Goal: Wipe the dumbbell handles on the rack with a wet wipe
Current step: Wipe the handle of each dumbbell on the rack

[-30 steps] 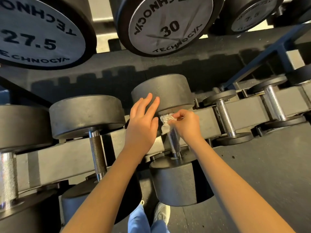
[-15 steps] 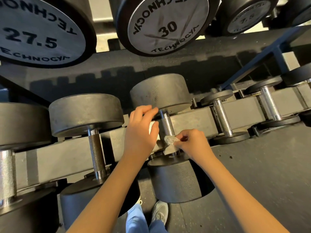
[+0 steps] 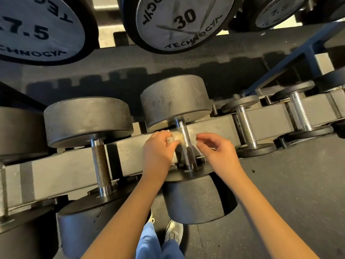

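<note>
The middle dumbbell lies across the grey rack beam point(image 3: 65, 171), and its knurled chrome handle point(image 3: 183, 144) is bare between my two hands. My left hand point(image 3: 158, 152) sits just left of the handle and pinches a crumpled white wet wipe point(image 3: 175, 136) against the handle's left side. My right hand point(image 3: 218, 152) hovers just right of the handle with its fingers loosely curled and nothing in them. The dumbbell's far head point(image 3: 175, 100) and near head point(image 3: 194, 199) are dark rubber.
A larger dumbbell with a darker handle point(image 3: 100, 165) lies to the left. Two small dumbbells with chrome handles point(image 3: 246, 126) lie to the right. Big heads marked 27.5 and 30 point(image 3: 179, 21) hang on the tier above. My shoes point(image 3: 173, 232) stand on the dark floor below.
The wipe has passed from my right hand to my left hand. My left hand came down off the far head to the handle's left side; my right hand let go and drew slightly right.
</note>
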Demonstrator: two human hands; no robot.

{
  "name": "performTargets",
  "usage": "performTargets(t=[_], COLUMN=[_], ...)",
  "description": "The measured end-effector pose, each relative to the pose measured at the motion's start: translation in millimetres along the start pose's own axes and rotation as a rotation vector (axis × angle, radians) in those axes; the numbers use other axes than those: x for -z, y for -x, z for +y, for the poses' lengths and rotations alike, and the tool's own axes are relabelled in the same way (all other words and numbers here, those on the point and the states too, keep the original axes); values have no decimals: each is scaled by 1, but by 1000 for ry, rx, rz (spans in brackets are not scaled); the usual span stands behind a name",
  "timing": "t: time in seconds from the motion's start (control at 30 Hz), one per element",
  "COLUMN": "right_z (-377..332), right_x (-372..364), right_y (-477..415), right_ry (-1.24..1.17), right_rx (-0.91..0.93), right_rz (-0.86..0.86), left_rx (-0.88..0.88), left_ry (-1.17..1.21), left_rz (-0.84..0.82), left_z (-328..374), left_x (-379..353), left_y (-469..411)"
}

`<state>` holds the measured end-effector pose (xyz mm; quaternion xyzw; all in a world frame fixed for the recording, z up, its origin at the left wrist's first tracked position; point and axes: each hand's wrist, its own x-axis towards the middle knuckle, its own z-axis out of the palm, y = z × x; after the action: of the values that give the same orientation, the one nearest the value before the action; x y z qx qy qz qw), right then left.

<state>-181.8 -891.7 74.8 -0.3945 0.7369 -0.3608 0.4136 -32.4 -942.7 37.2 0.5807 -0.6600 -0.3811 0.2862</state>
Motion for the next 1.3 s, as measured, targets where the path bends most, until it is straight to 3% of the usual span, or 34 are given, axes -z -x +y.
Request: performTargets(t=[0.1, 0.17, 0.27, 0.43, 0.6, 0.67, 0.87, 1.13, 1.3], right_z=[16, 26, 31, 29, 33, 37, 41, 44, 46], right_x=[3, -1, -5, -6, -9, -12, -13, -15, -15], right_y=[16, 26, 32, 31, 36, 43, 45, 44, 45], right_ry=[223, 253, 228, 232, 333, 420, 464, 429, 421], right_rx=[33, 7, -8, 13, 46, 109, 156, 203, 205], right_rz=[136, 174, 232, 236, 199, 205, 240, 277, 281], left_rx=[128, 177, 113, 26, 341, 382, 165, 293, 270], left_ry=[-16, -31, -64, 124, 258, 285, 214, 235, 247], left_rz=[112, 102, 44, -14, 104, 107, 4, 8, -33], left_z=[-2, -2, -6, -12, 4, 3, -8, -6, 2], left_x=[-6, -16, -30, -34, -30, -32, -36, -40, -38], left_y=[-11, -15, -13, 2, -26, -29, -3, -17, 0])
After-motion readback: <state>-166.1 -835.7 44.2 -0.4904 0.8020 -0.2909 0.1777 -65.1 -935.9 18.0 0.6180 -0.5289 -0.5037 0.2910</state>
